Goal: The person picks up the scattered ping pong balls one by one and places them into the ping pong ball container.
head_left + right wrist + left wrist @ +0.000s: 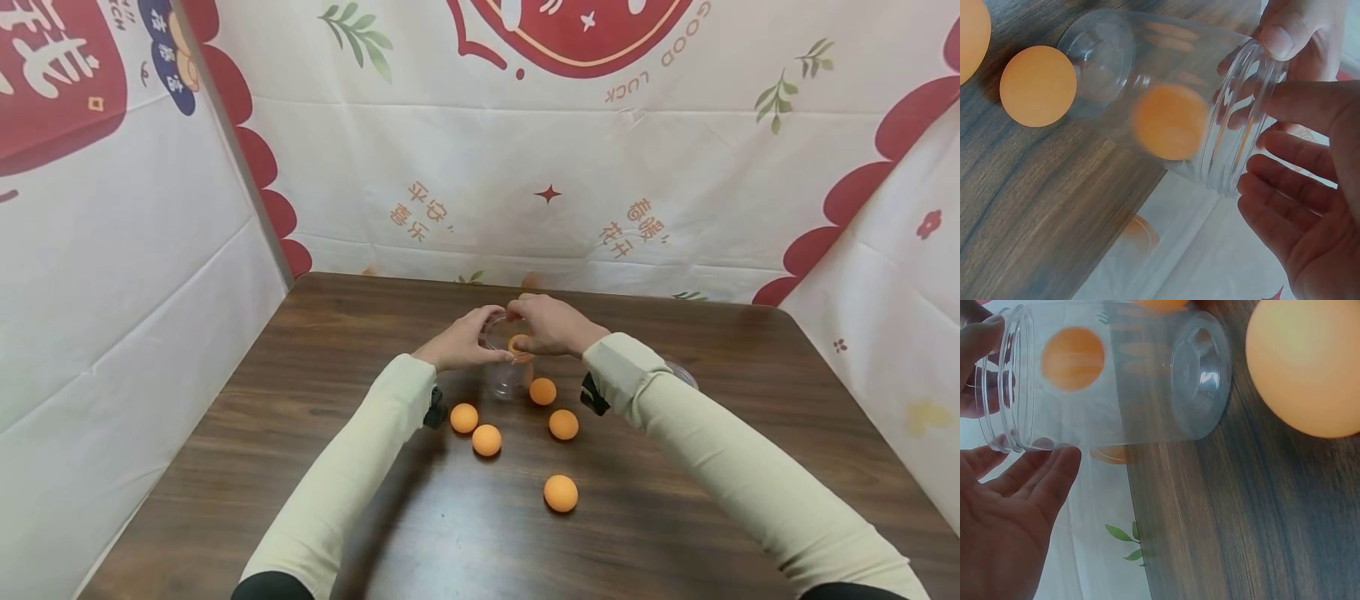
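Observation:
A clear plastic jar (1147, 394) stands upright on the table with its mouth up. My left hand (467, 340) holds it round the threaded neck, thumb at the near side of the rim. Inside the jar is an orange ball (1169, 122), blurred and above the jar's bottom. Right above the mouth is my right hand (553, 325), its fingers loosely bent beside the rim with nothing between them. Close to the jar's base lies another orange ball (543, 391).
On the brown wooden table (300, 467), several more orange balls lie nearer to me, one (561, 493) the closest. A clear round object (682, 375) is partly hidden behind my right sleeve. Printed white cloth (480, 167) hangs behind the table and at both sides.

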Tool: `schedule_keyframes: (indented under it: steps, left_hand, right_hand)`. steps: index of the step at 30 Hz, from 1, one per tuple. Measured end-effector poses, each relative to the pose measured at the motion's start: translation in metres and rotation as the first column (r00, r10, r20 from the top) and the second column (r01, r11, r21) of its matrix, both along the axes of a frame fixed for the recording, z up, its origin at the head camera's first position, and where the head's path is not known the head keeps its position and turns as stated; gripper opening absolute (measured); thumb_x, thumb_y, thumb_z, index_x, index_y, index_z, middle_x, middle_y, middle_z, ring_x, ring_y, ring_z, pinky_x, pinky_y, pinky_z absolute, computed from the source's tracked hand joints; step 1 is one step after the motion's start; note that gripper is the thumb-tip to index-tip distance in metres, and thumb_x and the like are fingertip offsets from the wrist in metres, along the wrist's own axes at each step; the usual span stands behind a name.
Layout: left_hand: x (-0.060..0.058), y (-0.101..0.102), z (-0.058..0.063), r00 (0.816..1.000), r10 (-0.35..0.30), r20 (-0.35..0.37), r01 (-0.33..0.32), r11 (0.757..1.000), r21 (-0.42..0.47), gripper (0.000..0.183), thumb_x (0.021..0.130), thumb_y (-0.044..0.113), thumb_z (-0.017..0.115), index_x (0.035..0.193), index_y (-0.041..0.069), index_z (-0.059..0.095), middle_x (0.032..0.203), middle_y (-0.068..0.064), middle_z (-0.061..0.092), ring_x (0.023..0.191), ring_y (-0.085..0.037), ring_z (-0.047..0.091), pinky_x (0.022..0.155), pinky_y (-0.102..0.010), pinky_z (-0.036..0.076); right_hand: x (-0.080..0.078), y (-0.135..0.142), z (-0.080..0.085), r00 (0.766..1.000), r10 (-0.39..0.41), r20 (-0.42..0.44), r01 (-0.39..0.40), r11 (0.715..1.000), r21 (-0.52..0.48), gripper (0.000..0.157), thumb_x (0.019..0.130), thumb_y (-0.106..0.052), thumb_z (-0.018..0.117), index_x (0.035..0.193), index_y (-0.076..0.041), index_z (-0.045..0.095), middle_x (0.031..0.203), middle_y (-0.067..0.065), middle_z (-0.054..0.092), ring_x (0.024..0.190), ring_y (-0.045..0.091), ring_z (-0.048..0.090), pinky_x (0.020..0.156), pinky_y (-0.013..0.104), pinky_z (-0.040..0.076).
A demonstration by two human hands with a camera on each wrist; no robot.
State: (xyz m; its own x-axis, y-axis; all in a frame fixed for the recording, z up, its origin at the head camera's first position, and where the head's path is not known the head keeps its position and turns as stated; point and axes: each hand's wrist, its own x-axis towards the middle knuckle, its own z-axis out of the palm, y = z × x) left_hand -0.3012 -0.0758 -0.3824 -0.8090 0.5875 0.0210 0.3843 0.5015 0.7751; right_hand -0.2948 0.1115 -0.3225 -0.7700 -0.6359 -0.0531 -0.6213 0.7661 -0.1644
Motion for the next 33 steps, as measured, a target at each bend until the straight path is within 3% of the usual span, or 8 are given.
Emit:
schedule_keyframes:
  steps: [10,16,26,33]
  left_hand:
    - [-0.001,0.001,-0.002,1.000,0.018,-0.006,-0.018,0.999,-0.048,0.076,0.086,0.032,0.071,0.146,0.011,0.030,0.143,-0.011,0.040,0.104,-0.018,0.059,0.095,-0.035,0.048]
    - [-0.001,0.001,-0.002,1.000,0.009,0.000,-0.009,0.999,-0.051,0.077,0.087,0.031,0.070,0.147,0.010,0.028,0.144,-0.016,0.038,0.106,-0.019,0.058,0.095,-0.036,0.048]
    - [0.000,0.000,-0.001,0.998,0.043,-0.034,-0.046,0.996,-0.073,0.078,0.086,0.034,0.070,0.148,0.010,0.028,0.140,-0.013,0.042,0.105,-0.021,0.057,0.091,-0.036,0.049]
    - [0.000,0.001,-0.001,0.998,0.057,-0.041,-0.061,0.995,-0.085,0.081,0.084,0.038,0.071,0.148,0.011,0.029,0.141,-0.012,0.041,0.107,-0.022,0.054,0.092,-0.038,0.047]
  right_hand:
    - [0.001,0.001,0.003,1.000,-0.004,-0.014,0.004,1.000,0.031,0.038,0.084,-0.018,0.072,0.117,-0.003,0.061,0.113,0.013,0.061,0.100,0.027,0.060,0.086,0.041,0.050]
    - [0.002,0.005,0.012,0.999,-0.005,-0.045,0.006,1.000,0.007,0.036,0.083,-0.018,0.073,0.114,-0.001,0.063,0.108,0.014,0.062,0.092,0.026,0.060,0.081,0.041,0.051]
    - [-0.004,0.029,0.027,0.996,-0.040,-0.078,0.039,0.999,-0.026,0.034,0.083,-0.016,0.072,0.110,0.003,0.062,0.111,0.019,0.064,0.104,0.035,0.060,0.090,0.048,0.048]
    - [-0.003,0.051,0.016,0.995,-0.075,-0.066,0.075,0.997,-0.002,0.036,0.083,-0.019,0.071,0.109,0.005,0.061,0.109,0.022,0.064,0.104,0.038,0.058,0.090,0.050,0.046]
